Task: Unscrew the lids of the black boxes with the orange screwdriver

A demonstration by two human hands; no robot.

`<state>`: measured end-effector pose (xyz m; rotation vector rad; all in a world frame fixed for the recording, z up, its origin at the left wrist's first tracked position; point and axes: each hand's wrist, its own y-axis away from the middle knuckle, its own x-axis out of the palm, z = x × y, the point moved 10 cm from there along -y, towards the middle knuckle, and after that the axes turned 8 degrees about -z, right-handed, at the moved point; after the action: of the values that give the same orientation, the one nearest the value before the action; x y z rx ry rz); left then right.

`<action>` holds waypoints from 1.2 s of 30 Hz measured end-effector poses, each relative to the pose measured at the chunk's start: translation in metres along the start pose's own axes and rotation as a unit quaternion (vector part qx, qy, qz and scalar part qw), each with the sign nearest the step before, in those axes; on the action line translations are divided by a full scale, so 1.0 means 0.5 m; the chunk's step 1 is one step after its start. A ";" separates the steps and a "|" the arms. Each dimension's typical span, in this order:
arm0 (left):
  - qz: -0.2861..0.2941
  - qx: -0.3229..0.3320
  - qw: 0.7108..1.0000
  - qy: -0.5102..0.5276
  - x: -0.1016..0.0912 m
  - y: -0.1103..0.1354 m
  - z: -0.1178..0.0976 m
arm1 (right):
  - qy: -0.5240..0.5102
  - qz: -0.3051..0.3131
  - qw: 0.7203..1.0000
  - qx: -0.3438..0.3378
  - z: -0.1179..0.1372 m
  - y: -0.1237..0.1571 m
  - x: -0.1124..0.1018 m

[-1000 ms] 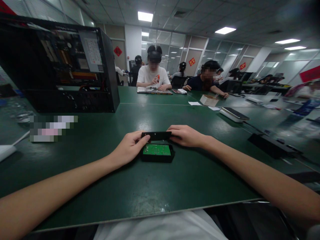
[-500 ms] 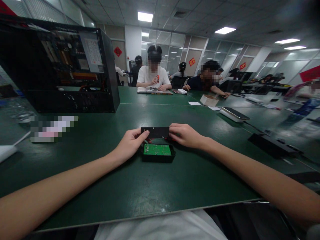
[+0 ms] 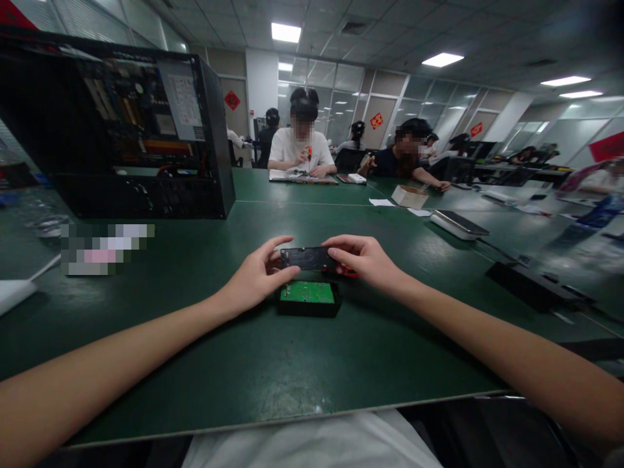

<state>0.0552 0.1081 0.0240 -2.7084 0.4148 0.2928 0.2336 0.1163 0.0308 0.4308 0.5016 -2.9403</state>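
Observation:
A black plastic cover [image 3: 307, 259] hangs tilted just above a black case [image 3: 308, 311] that holds a green circuit board [image 3: 307, 292]. My right hand [image 3: 363, 257] pinches the cover at its right end, thumb on the near face. At the other end my left hand [image 3: 260, 266] has its fingers apart around the corner, index finger raised and thumb by the lower edge; a light touch there cannot be ruled out. Something red [image 3: 347, 272] shows under my right fingers, partly hidden.
An opened computer case [image 3: 214, 136] stands at the left on the green table [image 3: 234, 370]. On the right are a white box with a dark top [image 3: 458, 224], a black power strip [image 3: 536, 286] and a small carton [image 3: 409, 196]. Co-workers sit across the table.
The cover has turned, so a ridged face with corner details now shows instead of a plain one. My left fingers have spread; my right thumb has come onto the near face.

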 end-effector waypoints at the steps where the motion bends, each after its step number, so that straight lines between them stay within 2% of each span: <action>1: 0.001 0.015 1.000 -0.024 -0.004 0.001 -0.006 | -0.003 -0.007 1.000 0.007 -0.004 -0.001 -0.005; 4: -0.011 0.057 0.994 -0.092 -0.020 0.001 -0.020 | -0.023 -0.018 0.999 0.020 -0.010 -0.003 -0.014; 8: -0.021 0.088 0.989 -0.113 -0.026 0.000 -0.032 | -0.059 -0.017 0.997 0.048 -0.016 -0.003 -0.011; 12: -0.037 0.088 0.987 -0.130 -0.031 -0.003 -0.032 | -0.075 -0.020 0.995 0.064 -0.020 0.000 -0.008; 17: -0.052 0.069 0.987 -0.134 -0.041 -0.007 -0.022 | -0.093 -0.020 0.994 0.048 -0.016 0.001 -0.009; 22: -0.040 0.049 0.990 -0.127 -0.038 -0.007 -0.013 | -0.080 -0.018 0.997 -0.003 0.013 0.010 -0.013; 26: -0.015 0.069 0.989 -0.133 -0.025 -0.003 -0.023 | -0.048 -0.027 0.997 -0.050 0.034 0.020 -0.019; 29: -0.008 0.074 0.988 -0.132 -0.020 0.001 -0.029 | 0.017 -0.025 0.992 -0.120 0.059 0.029 -0.018; 32: -0.008 0.074 0.990 -0.119 -0.017 0.002 -0.032 | 0.102 -0.014 0.974 -0.199 0.090 0.044 -0.006; 34: -0.014 0.048 0.996 -0.078 -0.018 -0.001 -0.022 | 0.126 0.003 0.967 -0.222 0.102 0.053 0.007; 36: -0.032 -0.009 0.999 -0.003 -0.023 -0.007 0.003 | 0.115 0.032 0.969 -0.218 0.103 0.059 0.022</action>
<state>0.0453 0.1147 0.0268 -2.7317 0.3236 0.2889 0.2149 0.0704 0.0650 0.7109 1.1090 -2.6190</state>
